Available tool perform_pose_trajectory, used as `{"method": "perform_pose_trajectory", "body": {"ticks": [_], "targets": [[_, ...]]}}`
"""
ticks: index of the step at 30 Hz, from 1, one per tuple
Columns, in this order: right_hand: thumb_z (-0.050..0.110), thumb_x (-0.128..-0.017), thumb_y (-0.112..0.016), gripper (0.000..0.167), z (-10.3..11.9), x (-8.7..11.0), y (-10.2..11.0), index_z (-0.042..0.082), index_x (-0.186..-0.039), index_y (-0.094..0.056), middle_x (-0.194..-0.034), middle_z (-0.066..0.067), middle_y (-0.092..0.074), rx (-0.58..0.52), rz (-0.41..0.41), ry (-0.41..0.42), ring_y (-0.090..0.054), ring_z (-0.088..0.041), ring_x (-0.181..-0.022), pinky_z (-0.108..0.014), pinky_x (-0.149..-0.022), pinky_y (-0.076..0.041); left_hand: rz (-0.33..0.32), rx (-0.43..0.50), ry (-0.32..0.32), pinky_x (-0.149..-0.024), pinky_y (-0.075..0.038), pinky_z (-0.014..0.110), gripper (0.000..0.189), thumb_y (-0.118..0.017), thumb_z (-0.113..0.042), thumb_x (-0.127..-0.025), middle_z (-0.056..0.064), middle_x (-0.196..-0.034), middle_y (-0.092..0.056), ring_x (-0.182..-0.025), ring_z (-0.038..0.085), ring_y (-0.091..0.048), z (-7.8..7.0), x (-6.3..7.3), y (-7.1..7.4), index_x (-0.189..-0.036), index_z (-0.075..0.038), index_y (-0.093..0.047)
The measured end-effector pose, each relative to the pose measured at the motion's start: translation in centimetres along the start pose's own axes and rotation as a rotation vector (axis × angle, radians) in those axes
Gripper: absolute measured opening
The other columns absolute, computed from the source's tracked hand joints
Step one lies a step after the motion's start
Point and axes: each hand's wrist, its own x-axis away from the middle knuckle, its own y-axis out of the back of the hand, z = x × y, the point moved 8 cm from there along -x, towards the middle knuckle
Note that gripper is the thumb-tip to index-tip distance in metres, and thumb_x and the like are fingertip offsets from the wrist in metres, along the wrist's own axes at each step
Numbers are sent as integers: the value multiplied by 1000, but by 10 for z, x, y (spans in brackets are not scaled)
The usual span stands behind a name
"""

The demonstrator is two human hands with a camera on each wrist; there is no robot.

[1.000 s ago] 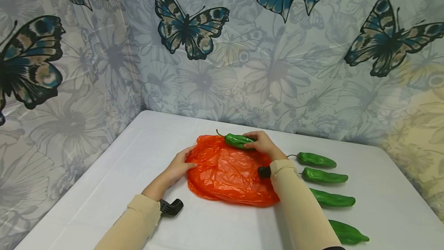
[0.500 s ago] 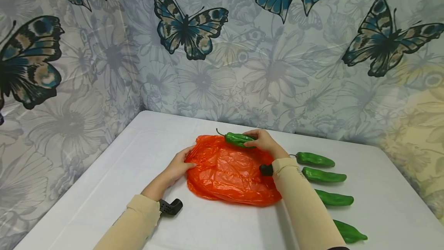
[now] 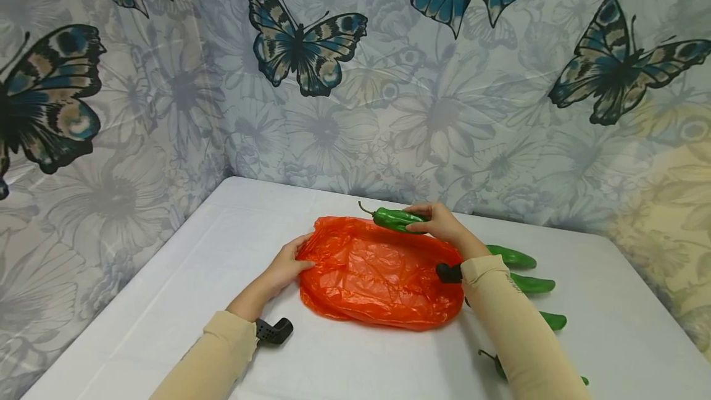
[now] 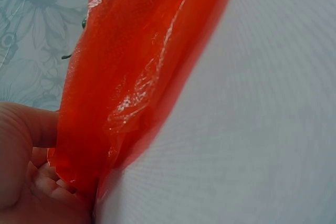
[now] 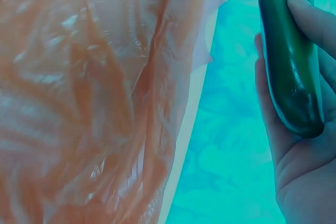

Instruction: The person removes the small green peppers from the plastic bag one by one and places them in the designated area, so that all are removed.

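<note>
A crumpled orange-red plastic bag [image 3: 378, 279] lies on the white table. At its left edge my left hand [image 3: 282, 270] pinches the film; the left wrist view has the thumb on one side of the bag [image 4: 113, 87] and curled fingers on the other. Above the bag's far edge, my right hand [image 3: 447, 230] grips a long green pepper [image 3: 393, 220] by its blunt end, stem pointing left. In the right wrist view the thumb presses the pepper [image 5: 289, 61] against the fingers, apart from the bag.
Several more green peppers lie in a column at the right, such as the farthest pepper [image 3: 516, 258] and another pepper [image 3: 533, 284]. My right forearm partly covers them. A butterfly-patterned cloth [image 3: 328, 134] stands behind the white table [image 3: 183, 276].
My right hand has moved right and slightly up, carrying the green pepper off the bag's far edge. The left hand stays at the bag.
</note>
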Motion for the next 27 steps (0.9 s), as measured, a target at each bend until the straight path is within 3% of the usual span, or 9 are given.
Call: {"method": "perform_pose_trajectory", "body": {"ticks": [10,17,23,27], "targets": [[14,-83,-68,48,9,14,3,3,-128,-56,-127,-20,-57,72,-10,29,-62,-29,-102,-32,-81,-55,18,0,0,-110,-31,47,65,-52,7,-84,18,-150,-30,-136,34,-32,-1,0,-1,-144,-4,-31],[15,-84,-68,49,20,32,8,5,-130,-54,-133,-19,-53,150,-97,83,-58,-33,-111,-42,-87,-52,7,-2,7,-110,-31,48,64,-53,7,-84,19,-149,-32,-135,35,-34,-1,1,-1,-144,-3,-32],[13,-82,-69,46,31,52,7,5,-126,-58,-126,-17,-60,145,-168,97,-64,-25,-94,-33,-76,-56,19,7,2,-112,-29,48,65,-53,7,-83,19,-150,-31,-137,34,-31,-3,2,-2,-144,-3,-31],[14,-82,-69,45,37,63,4,7,-125,-60,-126,-15,-60,113,-158,101,-65,-24,-98,-29,-77,-56,15,-3,3,-111,-30,47,65,-53,7,-84,19,-149,-32,-136,34,-32,-1,2,-2,-144,-5,-32]]}}
